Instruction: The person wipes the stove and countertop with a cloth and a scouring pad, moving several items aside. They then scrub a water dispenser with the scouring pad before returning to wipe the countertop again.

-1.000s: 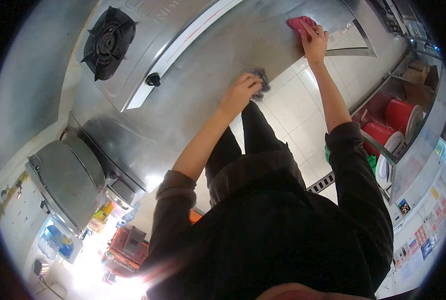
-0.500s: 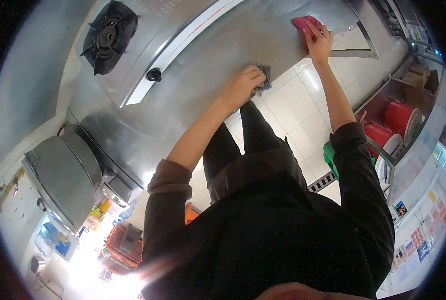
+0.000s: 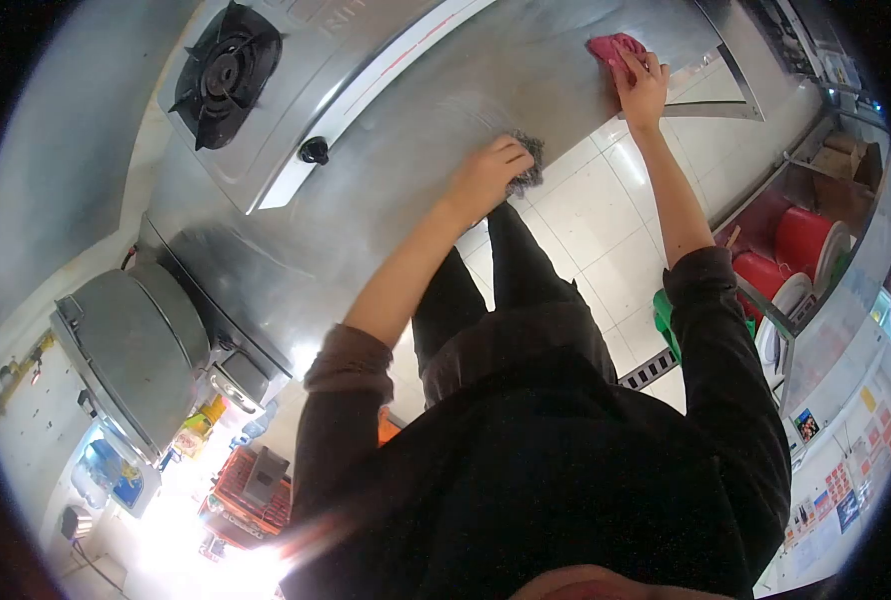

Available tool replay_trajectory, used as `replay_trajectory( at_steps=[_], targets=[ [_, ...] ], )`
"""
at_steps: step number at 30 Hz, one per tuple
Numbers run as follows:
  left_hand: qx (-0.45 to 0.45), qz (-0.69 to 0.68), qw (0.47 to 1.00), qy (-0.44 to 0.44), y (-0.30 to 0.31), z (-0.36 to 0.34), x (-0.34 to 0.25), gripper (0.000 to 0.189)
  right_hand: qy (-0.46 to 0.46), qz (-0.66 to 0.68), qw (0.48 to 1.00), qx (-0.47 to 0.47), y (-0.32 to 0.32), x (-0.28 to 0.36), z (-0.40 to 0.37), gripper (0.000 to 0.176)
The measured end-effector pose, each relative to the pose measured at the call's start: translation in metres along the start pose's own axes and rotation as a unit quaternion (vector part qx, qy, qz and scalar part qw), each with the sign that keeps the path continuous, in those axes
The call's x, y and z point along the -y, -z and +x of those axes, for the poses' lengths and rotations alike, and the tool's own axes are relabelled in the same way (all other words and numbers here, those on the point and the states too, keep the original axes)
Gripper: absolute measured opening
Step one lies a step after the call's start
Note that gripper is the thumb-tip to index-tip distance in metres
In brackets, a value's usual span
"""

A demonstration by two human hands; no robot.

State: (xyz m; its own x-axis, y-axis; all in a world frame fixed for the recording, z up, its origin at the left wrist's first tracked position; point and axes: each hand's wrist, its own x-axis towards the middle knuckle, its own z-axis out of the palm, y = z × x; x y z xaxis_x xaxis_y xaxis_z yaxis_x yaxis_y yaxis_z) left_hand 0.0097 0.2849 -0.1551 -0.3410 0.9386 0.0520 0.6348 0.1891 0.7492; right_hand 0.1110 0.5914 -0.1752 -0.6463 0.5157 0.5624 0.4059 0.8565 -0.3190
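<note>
My left hand [image 3: 486, 177] presses a grey steel-wool scrubber [image 3: 528, 165] against the stainless steel counter [image 3: 406, 190], near its front edge. My right hand [image 3: 642, 86] rests flat on a pink cloth [image 3: 611, 49] further along the same counter, to the right. Both arms are stretched out from dark sleeves. Only the scrubber's right part shows past my fingers.
A gas burner [image 3: 228, 72] with a black knob [image 3: 314, 151] sits at the counter's back left. A lidded metal appliance [image 3: 136, 345] stands to the left. Red buckets [image 3: 801, 240] fill a shelf on the right. White floor tiles [image 3: 596, 220] lie below, and an orange crate [image 3: 251, 490] sits at lower left.
My left hand slid the scrubber back and forth a short way on the counter. The right hand stayed on the pink cloth.
</note>
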Motion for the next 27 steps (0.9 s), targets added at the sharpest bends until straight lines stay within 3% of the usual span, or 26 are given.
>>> replay_trajectory(
  at_steps=[2,3,5,6,8,9,11,12,14,16,19,22,24,27],
  targets=[
    [-0.094,0.01,0.991,-0.093,-0.008,-0.002,0.012,0.024,-0.008,0.002,1.0,0.018,0.003,0.001,-0.001,0.029],
    [-0.094,0.01,0.991,-0.094,-0.008,0.004,0.022,0.024,-0.008,0.002,1.0,0.017,0.003,0.001,-0.001,0.029],
    [-0.278,-0.018,0.939,0.201,-0.006,0.017,0.039,0.022,0.001,-0.002,1.0,0.023,0.003,0.002,0.0,0.03],
    [-0.281,-0.017,0.939,0.199,-0.012,0.014,0.023,0.022,0.004,-0.001,1.0,0.02,0.002,0.001,-0.001,0.03],
    [-0.16,0.135,0.974,0.085,-0.035,0.005,-0.032,0.023,0.002,-0.003,1.0,-0.01,-0.003,0.002,-0.001,0.029],
    [-0.16,0.139,0.974,0.083,-0.037,0.003,-0.041,0.023,0.0,-0.001,1.0,-0.014,0.0,0.003,0.0,0.029],
    [-0.137,0.09,0.979,0.125,-0.038,-0.002,-0.047,0.038,-0.002,-0.006,1.0,0.007,0.004,0.007,0.001,0.029],
    [-0.19,0.176,0.951,0.17,-0.032,-0.012,-0.033,0.04,-0.01,-0.012,1.0,0.02,0.004,0.007,0.0,0.03],
    [-0.28,0.207,0.893,0.287,-0.013,-0.061,-0.023,0.043,-0.007,-0.013,1.0,0.019,0.003,0.005,-0.004,0.03],
    [-0.333,0.243,0.844,0.344,-0.008,-0.109,-0.019,0.044,0.002,-0.011,1.0,0.008,-0.002,0.003,0.003,0.031],
    [-0.297,0.221,0.874,0.315,-0.027,-0.094,-0.024,0.046,-0.011,-0.031,0.999,-0.006,-0.002,0.006,-0.01,0.031],
    [-0.233,0.251,0.928,0.144,-0.054,0.002,-0.035,0.043,-0.015,-0.035,0.999,0.014,-0.005,0.003,-0.003,0.031],
    [-0.239,0.154,0.955,0.089,-0.062,0.045,-0.046,0.038,-0.011,-0.039,0.999,0.023,-0.001,0.004,-0.01,0.031],
    [-0.247,0.184,0.942,0.131,-0.054,0.003,-0.024,0.039,0.006,-0.032,0.999,0.023,-0.004,0.004,-0.001,0.03]
  ],
)
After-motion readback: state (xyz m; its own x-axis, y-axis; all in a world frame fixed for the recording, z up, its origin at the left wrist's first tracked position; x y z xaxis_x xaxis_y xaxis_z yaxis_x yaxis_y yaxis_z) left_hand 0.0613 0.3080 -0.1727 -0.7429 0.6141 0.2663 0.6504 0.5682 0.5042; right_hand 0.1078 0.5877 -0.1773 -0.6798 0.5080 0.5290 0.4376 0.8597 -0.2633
